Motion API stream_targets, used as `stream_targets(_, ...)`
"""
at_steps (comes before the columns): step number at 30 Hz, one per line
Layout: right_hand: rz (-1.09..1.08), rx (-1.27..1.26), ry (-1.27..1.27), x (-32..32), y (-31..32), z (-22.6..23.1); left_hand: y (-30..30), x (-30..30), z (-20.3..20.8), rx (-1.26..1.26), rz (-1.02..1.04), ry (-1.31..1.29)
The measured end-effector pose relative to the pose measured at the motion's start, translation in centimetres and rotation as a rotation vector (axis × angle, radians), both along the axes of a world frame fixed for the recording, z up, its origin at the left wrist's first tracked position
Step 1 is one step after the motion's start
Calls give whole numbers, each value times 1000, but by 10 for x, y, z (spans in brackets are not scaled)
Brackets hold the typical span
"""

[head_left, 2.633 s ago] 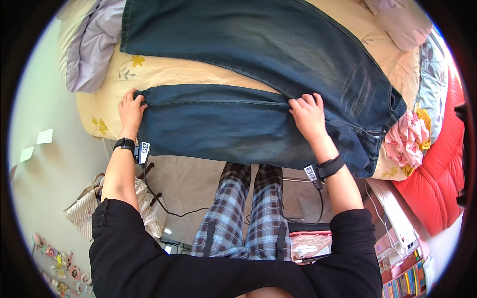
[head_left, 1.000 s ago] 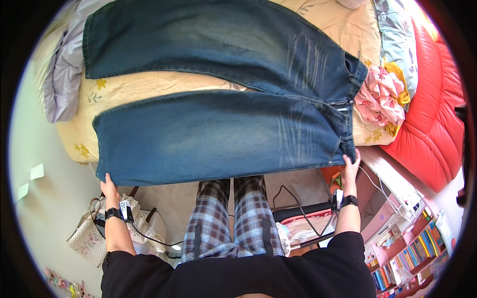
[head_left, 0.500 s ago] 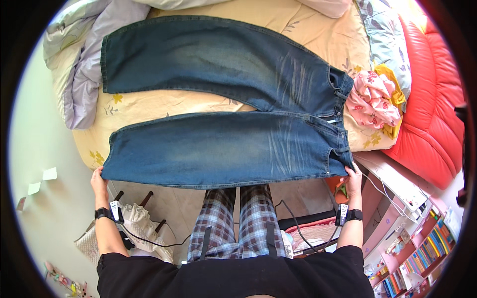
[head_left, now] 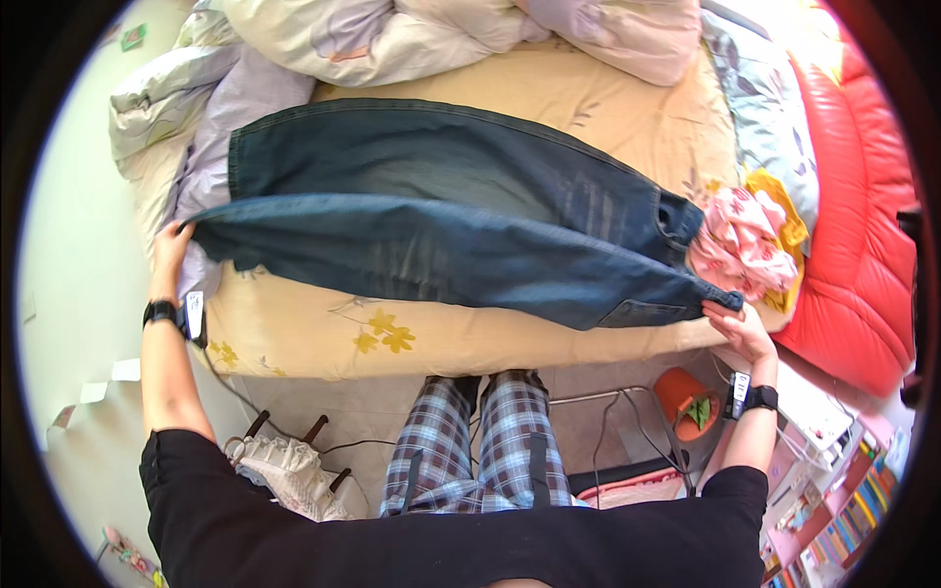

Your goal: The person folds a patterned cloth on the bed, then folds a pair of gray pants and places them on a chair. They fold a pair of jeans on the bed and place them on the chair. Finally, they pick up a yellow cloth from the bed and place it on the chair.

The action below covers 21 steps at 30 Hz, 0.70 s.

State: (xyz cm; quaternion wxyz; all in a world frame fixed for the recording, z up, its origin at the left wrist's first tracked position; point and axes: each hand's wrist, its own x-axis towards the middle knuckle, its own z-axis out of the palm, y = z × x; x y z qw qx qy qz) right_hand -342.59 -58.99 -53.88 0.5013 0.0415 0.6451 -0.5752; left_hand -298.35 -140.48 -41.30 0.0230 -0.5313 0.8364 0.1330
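A pair of dark blue jeans (head_left: 412, 157) lies across the bed, hems to the left and waistband to the right. Its nearer leg is lifted and partly turned up over the farther leg. My left hand (head_left: 174, 237) pinches the hem of the lifted leg. At the waistband corner, my right hand (head_left: 737, 323) grips the jeans with the thumb on top. The cloth stretches between both hands, and the underside of the near leg faces me. The crotch and part of the far leg are hidden beneath the raised fabric.
The bed's yellow flowered sheet (head_left: 323, 338) extends under the jeans. A quilt (head_left: 392, 44) is bunched at the far side. Pink printed cloth (head_left: 740, 240) lies by the waistband, near a red padded headboard (head_left: 853, 216). An orange pot (head_left: 683, 400) stands on the floor, with cables nearby.
Both hands have risen and moved away from me, lifting the near edge of the jeans and folding it toward the far leg. More sheet shows at the bed's front edge.
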Motion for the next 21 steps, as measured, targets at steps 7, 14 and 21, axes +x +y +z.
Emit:
stream_targets(7,16,271,374,-41,9,-44,-4,-112,-33,-118,-93,-232)
stream_targets(14,-505,232,416,-52,-23,-90,-1,-160,-55,-613,-124,-275)
stream_targets(21,-420,90,11,-61,-28,-65,-36,-159,-81,-187,-405,-256)
